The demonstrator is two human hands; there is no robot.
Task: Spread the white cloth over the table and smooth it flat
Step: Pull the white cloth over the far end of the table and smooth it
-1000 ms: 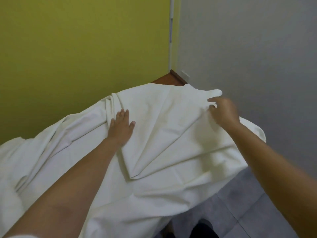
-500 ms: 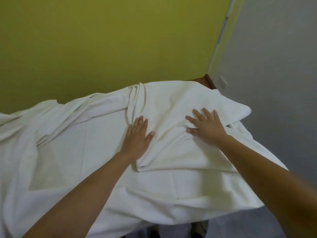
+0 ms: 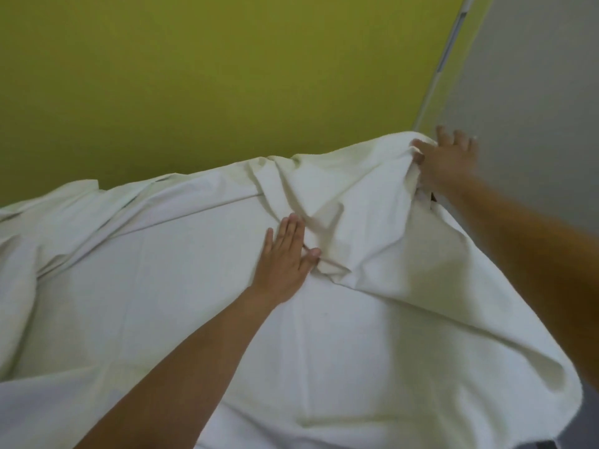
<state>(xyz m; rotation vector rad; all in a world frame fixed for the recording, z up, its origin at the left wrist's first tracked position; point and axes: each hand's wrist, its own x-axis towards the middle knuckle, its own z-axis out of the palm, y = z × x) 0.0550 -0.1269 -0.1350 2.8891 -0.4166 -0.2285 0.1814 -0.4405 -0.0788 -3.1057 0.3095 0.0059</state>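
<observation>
both hands are on the white cloth (image 3: pixel 201 286). our left hand (image 3: pixel 285 254) lies flat and open, fingers together, palm pressing the fabric down near the middle of the tabletop and holding nothing. our right hand (image 3: pixel 449 163) is out at the far right corner; its thumb (image 3: pixel 418 147) pinches a gathered bunch of the cloth's edge while the other fingers are spread beyond it, close to the grey wall (image 3: pixel 534 108).

we judge this to be the spreading step, not yet the smoothing: the cloth covers nearly all of the tabletop, of which only a dark sliver shows just under the right wrist, and its near edge hangs over the side. between the two hands a knot of deep folds runs from the left fingertips up to the pinched corner, and long creases trail away to the left along the yellow-green wall (image 3: pixel 194 76).

next, we think, the right hand should draw that corner outward and down over the edge while the left keeps the middle anchored, then both palms sweep the folds outward. pulling too hard might drag the whole sheet off to the right.
</observation>
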